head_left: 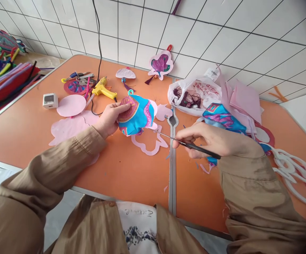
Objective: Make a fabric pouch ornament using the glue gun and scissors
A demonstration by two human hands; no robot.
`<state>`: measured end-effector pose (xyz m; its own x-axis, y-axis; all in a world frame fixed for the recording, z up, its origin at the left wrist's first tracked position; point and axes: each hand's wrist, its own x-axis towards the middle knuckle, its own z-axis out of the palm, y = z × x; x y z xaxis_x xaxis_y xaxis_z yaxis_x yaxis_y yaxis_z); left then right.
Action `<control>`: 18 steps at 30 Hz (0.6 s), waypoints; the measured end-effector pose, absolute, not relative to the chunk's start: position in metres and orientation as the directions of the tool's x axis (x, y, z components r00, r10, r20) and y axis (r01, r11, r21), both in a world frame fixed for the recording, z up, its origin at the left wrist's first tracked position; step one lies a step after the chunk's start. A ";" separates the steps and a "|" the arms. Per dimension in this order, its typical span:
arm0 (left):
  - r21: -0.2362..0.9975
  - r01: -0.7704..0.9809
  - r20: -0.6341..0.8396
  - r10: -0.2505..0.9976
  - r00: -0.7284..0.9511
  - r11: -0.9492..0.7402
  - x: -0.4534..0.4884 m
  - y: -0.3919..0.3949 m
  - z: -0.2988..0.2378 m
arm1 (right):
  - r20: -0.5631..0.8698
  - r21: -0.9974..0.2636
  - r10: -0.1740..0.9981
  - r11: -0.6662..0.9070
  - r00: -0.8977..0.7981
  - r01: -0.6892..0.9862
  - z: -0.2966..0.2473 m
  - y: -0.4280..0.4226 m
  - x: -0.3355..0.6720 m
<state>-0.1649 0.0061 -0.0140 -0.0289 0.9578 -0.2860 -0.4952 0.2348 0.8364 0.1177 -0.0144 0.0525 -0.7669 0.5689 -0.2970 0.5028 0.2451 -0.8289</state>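
Between the fingers and thumb of my left hand [113, 114] is a padded fabric piece [139, 113] in bright blue with pink and gold patterns. It has a small turquoise loop on top and a pale pink edge at its right side. My right hand [208, 139] is closed around black-handled scissors [199, 148], seen nearly edge-on. Their thin metal blades point left, with the tips at the lower right edge of the fabric piece. Under it on the table lies a cut pink outline [149, 151]. The fabric's underside is hidden.
A yellow glue gun [104, 90], a white cube [50, 101] and pink cutouts [70, 105] lie left on the orange table [131, 180]. Tasselled ornaments [160, 65] are at the back. A plastic bag [195, 93], fabric and white strips [293, 165] lie right. A metal seam crosses the table.
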 end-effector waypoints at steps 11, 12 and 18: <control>0.890 -0.318 -0.296 0.945 0.141 0.326 -0.153 -0.007 -0.020 | -0.440 -0.719 0.484 0.314 -0.756 0.620 0.054 -0.021 0.106; 0.893 -0.310 -0.285 0.943 0.171 0.326 -0.153 -0.008 -0.020 | -0.453 -0.721 0.484 0.295 -0.749 0.627 0.054 -0.022 0.106; 0.900 -0.242 -0.342 0.932 0.121 0.361 -0.150 -0.010 -0.021 | -0.544 -0.772 0.441 0.070 -0.713 0.632 0.051 -0.024 0.114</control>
<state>-0.1501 -0.0101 -0.0206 0.1207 0.9320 -0.3416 -0.2420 0.3614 0.9005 0.1136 -0.0237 0.0515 -0.7135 0.4413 -0.5442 0.6319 0.0697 -0.7719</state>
